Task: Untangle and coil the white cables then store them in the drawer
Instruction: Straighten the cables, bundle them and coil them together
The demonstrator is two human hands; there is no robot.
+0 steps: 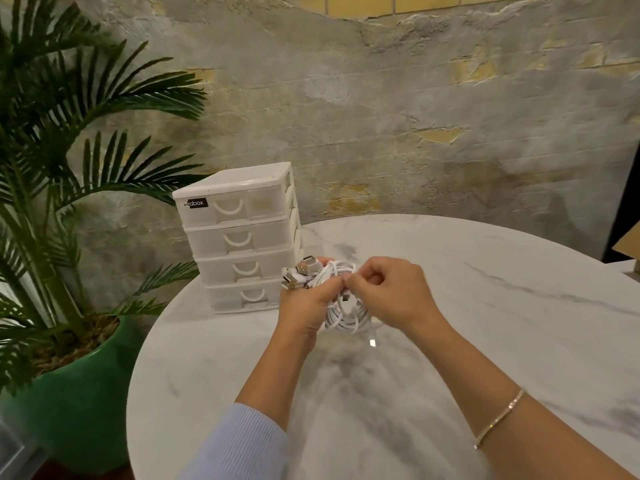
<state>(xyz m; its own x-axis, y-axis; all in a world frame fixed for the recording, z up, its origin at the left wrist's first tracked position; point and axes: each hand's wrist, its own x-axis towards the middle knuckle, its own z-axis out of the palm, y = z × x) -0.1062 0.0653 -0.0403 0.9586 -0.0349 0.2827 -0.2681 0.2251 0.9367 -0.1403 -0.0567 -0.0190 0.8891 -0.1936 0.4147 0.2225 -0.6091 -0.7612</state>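
Two hands are closed on the cables, held above the tabletop; the closed drawers stand just beyond-left, nearer the left hand.

From my seat, the bundle of white cables is half buried: the left hand covers its left side and the right hand its upper right, so I cannot count the cables or see where each strand runs. The plugs beside the left fingers are too blurred to tell apart. The drawer unit has cloudy fronts that hide any contents, and the green pot runs off the lower left edge.
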